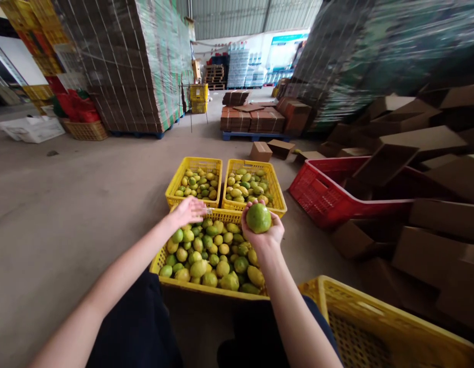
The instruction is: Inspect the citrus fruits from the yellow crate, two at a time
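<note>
My right hand (264, 237) is turned palm up, its fingers curled around a large green lemon (258, 217). It is above the right side of the near yellow crate (206, 290), which is full of green and yellow lemons (216, 249). With fingers stretched out and nothing in it, my left hand (188, 210) hovers at that crate's far left edge. Right behind stand two more yellow crates of lemons, a left one (174, 185) and a right one (277, 191).
Another yellow crate (359, 301) stands at my lower right. Beyond it are a red crate (317, 197) and a heap of cardboard boxes (432, 245). Farther off, flattened cartons (252, 120) lie on a blue pallet, between tall wrapped stacks (117, 66).
</note>
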A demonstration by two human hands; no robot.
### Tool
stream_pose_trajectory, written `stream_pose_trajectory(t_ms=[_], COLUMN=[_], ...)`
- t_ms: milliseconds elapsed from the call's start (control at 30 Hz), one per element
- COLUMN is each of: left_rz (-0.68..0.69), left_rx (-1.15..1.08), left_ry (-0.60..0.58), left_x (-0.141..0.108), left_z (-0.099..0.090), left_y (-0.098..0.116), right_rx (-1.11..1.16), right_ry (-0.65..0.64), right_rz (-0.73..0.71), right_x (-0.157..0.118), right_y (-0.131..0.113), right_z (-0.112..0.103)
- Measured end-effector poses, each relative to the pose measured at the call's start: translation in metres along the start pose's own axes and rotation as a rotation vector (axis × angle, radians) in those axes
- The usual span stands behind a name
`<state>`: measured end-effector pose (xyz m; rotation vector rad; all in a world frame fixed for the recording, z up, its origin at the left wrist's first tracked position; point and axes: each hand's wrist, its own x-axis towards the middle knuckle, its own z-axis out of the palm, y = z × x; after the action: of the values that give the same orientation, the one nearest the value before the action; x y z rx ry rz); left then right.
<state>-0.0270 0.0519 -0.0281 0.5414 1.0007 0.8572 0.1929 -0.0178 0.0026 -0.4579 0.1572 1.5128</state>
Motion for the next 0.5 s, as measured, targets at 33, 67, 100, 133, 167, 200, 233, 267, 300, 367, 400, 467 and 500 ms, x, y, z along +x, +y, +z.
stream_pose_trajectory(t_ms=[33, 67, 100, 133, 167, 200, 233, 267, 300, 367, 400, 467, 500], left_rz=[-0.11, -0.214, -0.284, -0.278, -0.239, -0.19, -0.139, -0.102, -0.082, -0.079, -0.072, -0.03, 0.005], left_rx=[0.03, 0.046, 0.074, 0.112, 0.146, 0.174, 0.19, 0.195, 0.19, 0.165, 0.148, 0.103, 0.073], left_ry=[-0.079, -0.124, -0.107, -0.033, -0.005, 0.022, 0.027, 0.016, 0.007, 0.009, 0.021, 0.077, 0.114], left_x=[-0.007, -0.013, -0.017, -0.02, -0.021, -0.022, -0.023, -0.024, -0.027, -0.033, -0.036, -0.043, -0.046], left_z=[-0.009, -0.017, -0.025, -0.031, -0.036, -0.038, -0.04, -0.041, -0.041, -0.042, -0.044, -0.047, -0.05], left_y=[-0.017, -0.033, -0.046, -0.057, -0.064, -0.067, -0.067, -0.065, -0.062, -0.055, -0.051, -0.043, -0.04], right_rx=[-0.025, -0.063, -0.114, -0.175, -0.243, -0.317, -0.396, -0.473, -0.548, -0.658, -0.683, -0.742, -0.796], right_ry=[-0.016, -0.038, -0.063, -0.081, -0.083, -0.065, -0.024, 0.033, 0.098, 0.207, 0.238, 0.332, 0.401], right_rz=[0.006, 0.014, 0.025, 0.037, 0.054, 0.079, 0.119, 0.172, 0.238, 0.375, 0.431, 0.577, 0.766], right_x=[0.0, 0.0, 0.001, 0.001, 0.0, 0.0, -0.001, -0.002, -0.005, -0.013, -0.019, -0.032, -0.039], right_y=[0.0, 0.002, 0.004, 0.008, 0.013, 0.019, 0.028, 0.037, 0.048, 0.071, 0.083, 0.104, 0.113], right_z=[-0.001, -0.003, -0.004, -0.006, -0.008, -0.01, -0.013, -0.018, -0.024, -0.045, -0.059, -0.092, -0.109])
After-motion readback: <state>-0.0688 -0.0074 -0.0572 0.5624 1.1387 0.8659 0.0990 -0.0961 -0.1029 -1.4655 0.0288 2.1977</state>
